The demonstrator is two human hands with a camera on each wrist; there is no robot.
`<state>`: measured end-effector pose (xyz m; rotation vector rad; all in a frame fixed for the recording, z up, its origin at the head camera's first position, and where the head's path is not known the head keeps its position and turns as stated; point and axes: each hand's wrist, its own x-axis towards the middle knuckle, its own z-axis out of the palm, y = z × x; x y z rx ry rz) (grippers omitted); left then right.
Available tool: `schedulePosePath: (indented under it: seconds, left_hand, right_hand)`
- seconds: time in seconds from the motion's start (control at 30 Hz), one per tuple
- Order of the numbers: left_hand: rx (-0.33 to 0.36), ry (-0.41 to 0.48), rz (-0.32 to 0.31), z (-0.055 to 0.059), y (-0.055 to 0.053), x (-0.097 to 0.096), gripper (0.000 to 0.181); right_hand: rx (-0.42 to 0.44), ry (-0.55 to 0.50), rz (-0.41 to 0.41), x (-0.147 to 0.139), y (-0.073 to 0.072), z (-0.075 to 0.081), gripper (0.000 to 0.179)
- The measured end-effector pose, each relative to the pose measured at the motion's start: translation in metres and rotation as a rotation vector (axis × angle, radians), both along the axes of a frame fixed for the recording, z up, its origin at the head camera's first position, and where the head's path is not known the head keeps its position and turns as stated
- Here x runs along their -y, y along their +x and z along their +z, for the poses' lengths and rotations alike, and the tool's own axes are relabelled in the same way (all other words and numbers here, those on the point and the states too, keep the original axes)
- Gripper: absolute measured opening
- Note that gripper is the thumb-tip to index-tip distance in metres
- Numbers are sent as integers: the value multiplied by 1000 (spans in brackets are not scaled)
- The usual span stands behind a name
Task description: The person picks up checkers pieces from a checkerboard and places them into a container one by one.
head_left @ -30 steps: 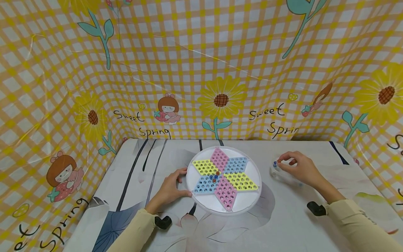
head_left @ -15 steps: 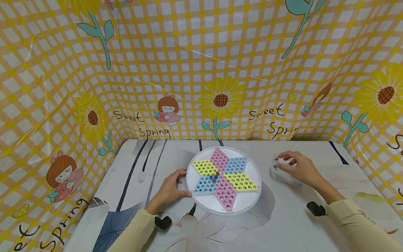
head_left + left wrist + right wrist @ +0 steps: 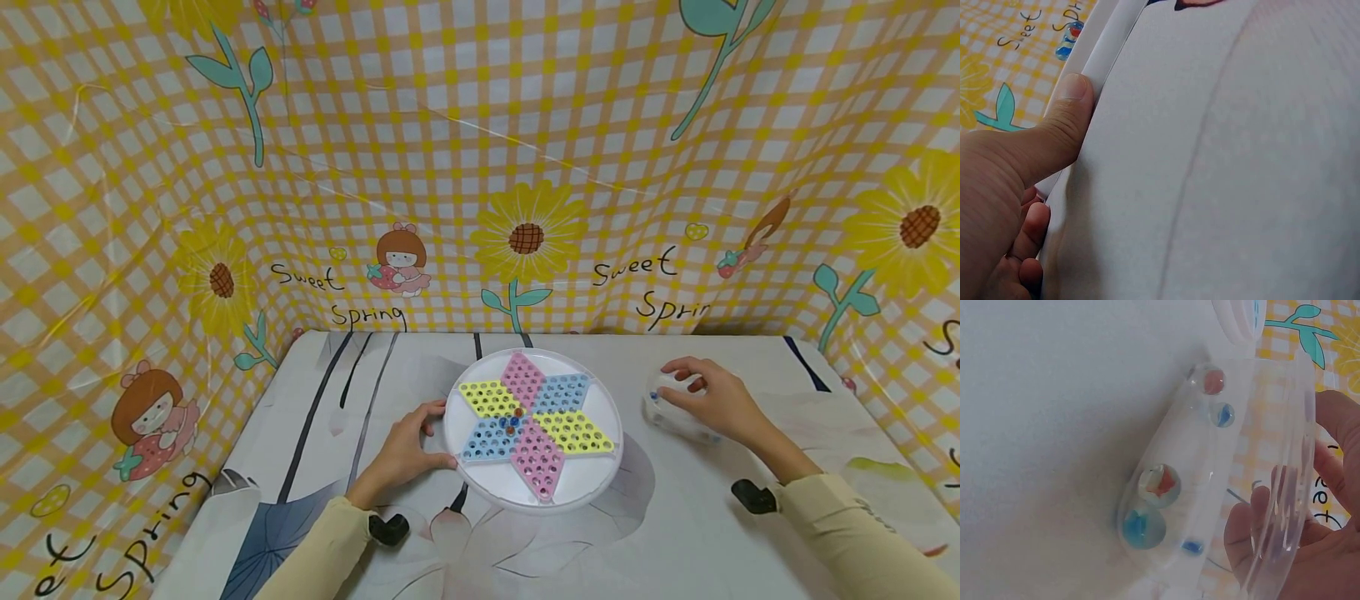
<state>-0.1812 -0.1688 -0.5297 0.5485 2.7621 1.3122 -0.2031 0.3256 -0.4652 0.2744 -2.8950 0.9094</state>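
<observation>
A round white Chinese checkers board (image 3: 592, 483) with a pink, yellow and blue star lies mid-table. Several red and blue marbles (image 3: 510, 431) sit near its centre. My left hand (image 3: 408, 442) grips the board's left rim, thumb (image 3: 1069, 106) against the side wall and other fingers curled beside it. To the right stands a clear plastic box (image 3: 675, 422) with a few red and blue marbles (image 3: 1159, 485) inside. My right hand (image 3: 708, 400) is at the box, thumb and index finger apart over its far-left end. Through the clear wall, the right wrist view shows bent fingers (image 3: 1239, 528) with no marble between them.
A pale table (image 3: 600, 558) printed with flowers and dark stripes lies under everything. Yellow checked cloth (image 3: 450, 150) with sunflowers walls off the back and both sides. A folded edge of the table covering (image 3: 232, 483) sticks up at the left.
Marbles at the box's far-left end have shifted beside my right fingertips; fewer show there now. My right hand stays over the box. My left hand and the board have not moved.
</observation>
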Motion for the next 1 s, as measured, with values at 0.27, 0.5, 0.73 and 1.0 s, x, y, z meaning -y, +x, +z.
schedulePosePath:
  seconds: [0.27,0.5,0.73,1.0]
  left_hand:
    - [16,-7,6,-2,-1,0,83]
    - [16,-3,7,1,-3,-1,84]
    - [23,2,-3,2,-2,-1,84]
    - [8,9,-7,1,0,1,83]
  right_hand:
    - [-61,7,22,3,-3,5,43]
    - [-124,-1,64,10,-7,12,40]
    - [-135,-23,81,24,-10,19,39]
    - [-176,-54,127,46,-15,26,35]
